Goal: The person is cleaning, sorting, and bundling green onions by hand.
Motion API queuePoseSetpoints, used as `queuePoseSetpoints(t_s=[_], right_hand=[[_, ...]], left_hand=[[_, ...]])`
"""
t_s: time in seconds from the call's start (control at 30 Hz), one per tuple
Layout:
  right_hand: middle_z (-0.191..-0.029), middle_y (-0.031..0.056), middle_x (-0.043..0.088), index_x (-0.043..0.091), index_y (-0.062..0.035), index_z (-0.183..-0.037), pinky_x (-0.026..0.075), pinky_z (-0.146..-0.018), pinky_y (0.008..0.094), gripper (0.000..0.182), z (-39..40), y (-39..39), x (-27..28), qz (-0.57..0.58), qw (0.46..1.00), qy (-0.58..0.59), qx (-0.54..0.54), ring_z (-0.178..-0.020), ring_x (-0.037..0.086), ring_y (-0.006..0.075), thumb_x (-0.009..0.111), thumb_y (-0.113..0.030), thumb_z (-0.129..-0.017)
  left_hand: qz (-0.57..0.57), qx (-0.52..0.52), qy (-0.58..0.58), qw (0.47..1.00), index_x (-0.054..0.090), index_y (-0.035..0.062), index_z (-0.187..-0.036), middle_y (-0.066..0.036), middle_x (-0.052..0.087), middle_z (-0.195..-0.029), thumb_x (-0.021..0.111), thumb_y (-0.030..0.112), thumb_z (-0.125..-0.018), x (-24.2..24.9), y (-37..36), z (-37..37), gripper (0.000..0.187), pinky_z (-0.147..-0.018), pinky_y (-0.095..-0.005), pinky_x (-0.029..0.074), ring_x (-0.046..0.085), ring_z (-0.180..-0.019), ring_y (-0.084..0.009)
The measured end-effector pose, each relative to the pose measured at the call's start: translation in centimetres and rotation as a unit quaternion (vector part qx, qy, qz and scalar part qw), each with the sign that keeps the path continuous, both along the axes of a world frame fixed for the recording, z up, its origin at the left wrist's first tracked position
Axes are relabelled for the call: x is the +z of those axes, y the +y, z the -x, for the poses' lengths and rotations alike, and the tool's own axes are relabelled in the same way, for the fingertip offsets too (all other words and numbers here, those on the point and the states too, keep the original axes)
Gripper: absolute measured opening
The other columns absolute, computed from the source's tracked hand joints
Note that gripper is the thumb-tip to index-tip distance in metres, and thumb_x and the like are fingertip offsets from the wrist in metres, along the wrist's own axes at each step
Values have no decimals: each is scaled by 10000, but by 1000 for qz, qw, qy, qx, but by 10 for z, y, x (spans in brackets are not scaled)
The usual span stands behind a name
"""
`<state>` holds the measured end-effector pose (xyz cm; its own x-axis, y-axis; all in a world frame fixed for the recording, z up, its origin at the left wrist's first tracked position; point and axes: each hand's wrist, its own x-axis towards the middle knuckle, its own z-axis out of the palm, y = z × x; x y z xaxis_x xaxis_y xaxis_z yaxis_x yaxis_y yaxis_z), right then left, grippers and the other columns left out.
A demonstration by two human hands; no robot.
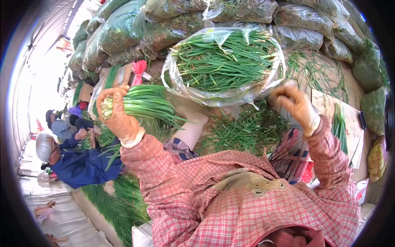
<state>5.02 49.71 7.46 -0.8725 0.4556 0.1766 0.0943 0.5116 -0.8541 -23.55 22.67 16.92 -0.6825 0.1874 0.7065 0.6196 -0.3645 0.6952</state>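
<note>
My left hand [119, 115], in an orange-tan glove, is closed around the pale root ends of a bunch of green onions [150, 101]. The long leaves fan out to the right, above my leg. My right hand [294, 105], gloved the same way, is raised beside the right edge of a clear plastic bag [193, 94]. Its fingers are loosely curled and apart, with nothing visible in them. Inside the open bag lies a thick layer of green onions [226, 59]. Loose green leaves [242, 127] cover the floor between my legs.
Stuffed plastic sacks [173, 35] are stacked along the back. At the right, a board [354, 119] bears a few green onions and a dark object. A co-worker in blue [88, 164] sits at the left, near more greens [123, 201]; another person [61, 127] is beyond.
</note>
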Motion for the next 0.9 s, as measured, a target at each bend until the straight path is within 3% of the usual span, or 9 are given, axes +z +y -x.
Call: queuePoseSetpoints(t_s=[0.1, 0.23, 0.33, 0.4, 0.53, 0.67, 0.77, 0.83, 0.9], right_hand=[[-958, 122, 608, 522, -18, -1126, 454, -832, 334, 354, 14, -50, 5, 376, 896, -65, 225, -937, 578, 219, 519, -272, -879], [-1167, 168, 523, 384, -9, -1264, 400, -929, 406, 645, 47, -119, -33, 747, 524, 56, 405, -1108, 489, 255, 458, -497, -849], [-1295, 163, 413, 326, -38, -1316, 317, -1004, 448, 743, 37, -129, -33, 906, 340, 110, 225, -1184, 402, 338, 447, -565, -806], [-1291, 158, 421, 308, -41, -1327, 318, -1000, 461, 685, 28, -127, -23, 815, 432, 187, 338, -1171, 420, 335, 498, -472, -829], [-1257, 147, 444, 354, -20, -1285, 433, -865, 424, 608, 16, -109, -62, 779, 534, 154, 292, -1008, 528, 295, 601, -231, -771], [-1053, 147, 550, 424, 11, -1206, 480, -719, 345, 550, 22, -99, -66, 746, 596, 214, 204, -817, 566, 224, 651, -122, -724], [-895, 121, 597, 460, 23, -1165, 478, -718, 315, 499, 24, -84, -52, 675, 673, 243, 178, -781, 581, 191, 660, -102, -724], [-888, 103, 599, 483, 11, -1132, 478, -729, 310, 471, 29, -88, -49, 633, 710, 271, 145, -791, 584, 185, 675, -106, -718], [-1020, 41, 547, 463, -37, -1166, 456, -781, 282, 493, 33, -99, -54, 639, 713, 242, 153, -876, 549, 145, 675, -90, -724]], left_hand=[[138, 64, 149, 977, 548, 15, -819, -97, 602, -758, 605, -56, -739, 24, 11, -37, 121, -786, -350, 465, 586, -763, -238], [327, -124, 486, 801, 512, 80, -623, -46, 517, -665, 596, 121, -647, 16, 54, -119, 96, -616, -358, 462, 532, -634, -219], [357, -281, 600, 658, 512, 103, -570, -29, 490, -554, 573, 182, -555, -37, 68, -181, 101, -565, -324, 445, 526, -570, -192], [395, -289, 696, 525, 590, 49, -741, -95, 591, -737, 538, 181, -679, -36, 68, -200, 155, -688, -356, 466, 572, -709, -224], [381, -369, 675, 512, 589, 66, -829, -108, 616, -854, 528, 207, -723, -105, 56, -214, 187, -800, -341, 441, 573, -884, -213], [343, -305, 633, 624, 560, 105, -1055, -87, 541, -1088, 598, 254, -699, -91, 61, -217, 387, -963, -344, 320, 429, -1118, -222], [468, -265, 349, 768, 422, 70, -1228, -117, 474, -1176, 699, 296, -650, -84, 26, -207, 680, -985, -358, 302, 416, -1136, -251], [386, -183, -39, 903, 292, 30, -1295, -129, 381, -1261, 766, 336, -610, -126, 7, -203, 887, -975, -366, 325, 400, -1149, -265], [158, -363, -384, 834, 249, 6, -1294, -102, 403, -1222, 736, 196, -672, -142, 25, -208, 812, -851, -336, 441, 449, -1100, -227]])
